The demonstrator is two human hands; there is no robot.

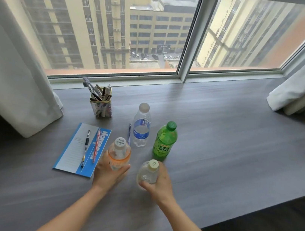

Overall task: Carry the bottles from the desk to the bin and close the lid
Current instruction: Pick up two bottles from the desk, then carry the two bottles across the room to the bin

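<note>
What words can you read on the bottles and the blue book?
"Notebook", in white letters running sideways: on the blue notebook.
Green bottle: two Chinese characters on its label, too blurred to read surely.
Clear water bottle: blue label, print too small to read.
Orange-label bottle in the left hand: cap scribbles unreadable.
Pale bottle in the right hand: nothing readable.

Both bare arms reach forward, left hand (107,171) and right hand (158,184) each with fingers curled closed.
</note>
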